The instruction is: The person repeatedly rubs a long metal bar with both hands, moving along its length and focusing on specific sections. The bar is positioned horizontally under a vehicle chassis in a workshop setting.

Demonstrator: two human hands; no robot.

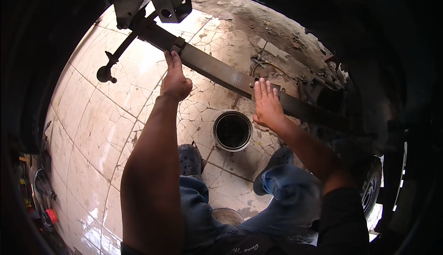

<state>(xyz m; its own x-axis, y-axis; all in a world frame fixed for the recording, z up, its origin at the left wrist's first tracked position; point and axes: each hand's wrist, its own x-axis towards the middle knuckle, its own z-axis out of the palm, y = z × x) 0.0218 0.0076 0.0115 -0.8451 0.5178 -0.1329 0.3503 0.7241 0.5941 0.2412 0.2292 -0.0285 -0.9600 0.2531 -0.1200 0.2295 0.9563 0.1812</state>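
Note:
A long flat metal bar, apparently a vehicle's leaf spring (217,68), runs slantwise from the upper left down to the right. My left hand (176,80) reaches up to it with two fingers stretched out, their tips at a dark metal clamp (178,43) around the bar. Farther right, my right hand (267,105) lies against the bar, fingers straight and close together, palm turned away from view. Neither hand shows anything in its grasp. Below the bar, an open round can (232,131) with a dark inside stands on the floor between my feet.
A bracket (166,12) with a hole meets the bar's upper end. A rod with a ball end (105,73) juts out left. Cracked tiles (92,121) cover the floor; rubble (258,15) lies beyond. A wheel (370,190) stands at the right, a pale round container (227,216) near my legs.

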